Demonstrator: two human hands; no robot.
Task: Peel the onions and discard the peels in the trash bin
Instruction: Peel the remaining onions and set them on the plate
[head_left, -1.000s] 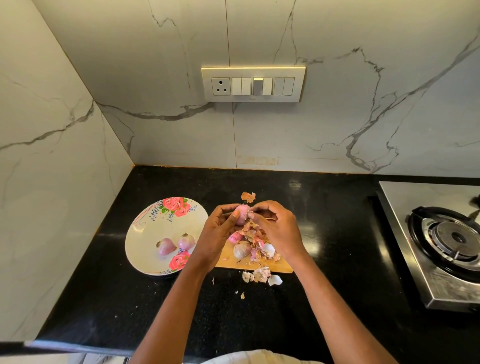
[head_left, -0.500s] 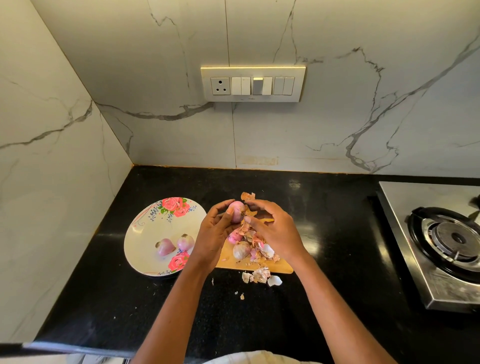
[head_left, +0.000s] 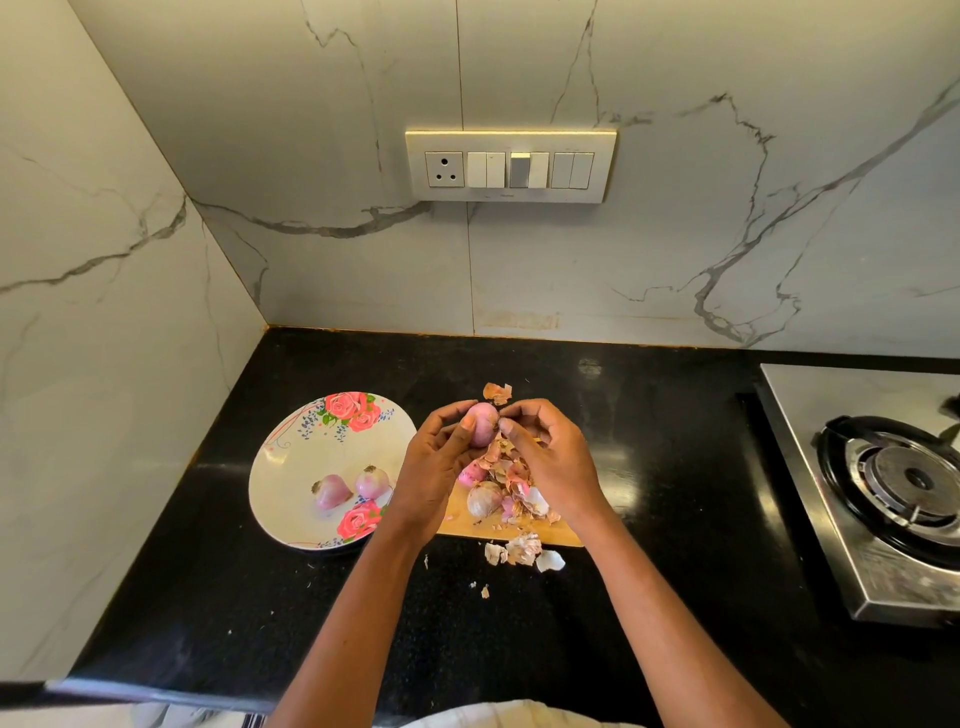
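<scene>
Left hand (head_left: 434, 467) grips onion (head_left: 482, 423); right hand (head_left: 553, 457) pinches its skin. Done, judging by looks: two onions on plate (head_left: 291, 467) left of hands. Left: onions and peels (head_left: 511, 491) beneath hands; bin unseen.

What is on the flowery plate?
Two onions lie side by side on the plate. The left hand covers the plate's right edge, so anything there is hidden.

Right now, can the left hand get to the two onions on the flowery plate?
Probably yes. The two onions lie uncovered on the plate, just beside the left hand, but it holds an onion that must go down first.
</scene>
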